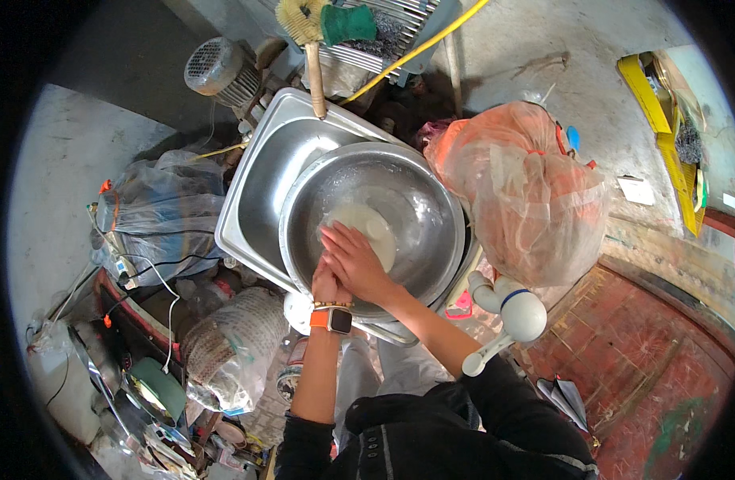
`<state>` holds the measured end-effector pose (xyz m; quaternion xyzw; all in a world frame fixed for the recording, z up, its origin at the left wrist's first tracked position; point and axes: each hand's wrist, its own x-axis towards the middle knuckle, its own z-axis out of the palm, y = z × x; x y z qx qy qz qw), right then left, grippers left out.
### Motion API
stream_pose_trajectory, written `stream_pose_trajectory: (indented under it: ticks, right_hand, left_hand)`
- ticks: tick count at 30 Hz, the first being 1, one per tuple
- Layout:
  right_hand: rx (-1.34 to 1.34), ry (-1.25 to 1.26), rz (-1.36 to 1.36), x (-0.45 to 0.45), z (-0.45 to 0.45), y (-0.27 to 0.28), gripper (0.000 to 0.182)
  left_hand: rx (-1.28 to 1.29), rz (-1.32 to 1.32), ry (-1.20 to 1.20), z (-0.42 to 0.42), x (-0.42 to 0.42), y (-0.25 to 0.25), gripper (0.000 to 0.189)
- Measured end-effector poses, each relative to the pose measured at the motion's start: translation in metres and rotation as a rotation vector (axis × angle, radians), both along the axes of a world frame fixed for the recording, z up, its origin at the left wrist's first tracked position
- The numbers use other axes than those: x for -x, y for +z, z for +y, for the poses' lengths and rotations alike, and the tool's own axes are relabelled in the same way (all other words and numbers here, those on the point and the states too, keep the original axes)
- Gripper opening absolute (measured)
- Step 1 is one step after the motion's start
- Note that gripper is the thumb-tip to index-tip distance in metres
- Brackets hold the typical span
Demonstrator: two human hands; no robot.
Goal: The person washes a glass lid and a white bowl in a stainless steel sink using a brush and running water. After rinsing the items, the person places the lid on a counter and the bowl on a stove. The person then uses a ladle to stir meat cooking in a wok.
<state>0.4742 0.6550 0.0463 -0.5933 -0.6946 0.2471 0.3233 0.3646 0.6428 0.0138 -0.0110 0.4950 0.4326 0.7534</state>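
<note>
A large round metal basin stands over the right part of a stainless steel sink. Cloudy whitish liquid lies at the basin's bottom, with a pale round patch in it. Over the basin's near left part, my right hand lies across my left hand, palms seemingly together. The left wrist wears a smartwatch with an orange band and a beaded bracelet. Most of the left hand is hidden under the right; nothing is visible between them.
A wooden-handled brush rests at the sink's far edge, beside a green scouring pad. Plastic-wrapped bundles stand left and right. An electric motor is behind at left. White plastic pipe fittings are near my right forearm.
</note>
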Motion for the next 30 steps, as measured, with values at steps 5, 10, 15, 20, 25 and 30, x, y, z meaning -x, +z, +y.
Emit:
stream_pose_trajectory:
  ticks: [5, 10, 15, 20, 25, 30]
  right_hand:
    - [0.121, 0.148, 0.021, -0.039, -0.066, -0.002, 0.03]
    - [0.387, -0.809, 0.572, -0.074, -0.057, -0.084, 0.021]
    - [0.528, -0.821, 1.309, -0.071, -0.025, -0.095, 0.02]
    - [0.636, -0.352, 1.106, -0.045, -0.026, 0.003, 0.021]
    - [0.364, -0.42, 0.479, -0.058, -0.058, -0.066, 0.022]
    - [0.442, -0.971, 0.674, -0.097, -0.035, -0.12, 0.02]
  left_hand:
    - [-0.148, -0.103, 0.005, -0.007, 0.011, -0.027, 0.032]
    - [0.056, -0.135, 0.077, 0.014, 0.0, 0.004, 0.026]
    - [0.004, 0.024, 0.072, 0.01, 0.003, -0.006, 0.012]
    - [0.001, 0.015, 0.072, 0.005, 0.005, -0.015, 0.01]
    - [0.012, 0.011, 0.094, 0.007, 0.003, -0.008, 0.01]
    - [0.074, 0.067, 0.072, 0.01, -0.009, 0.001, 0.008]
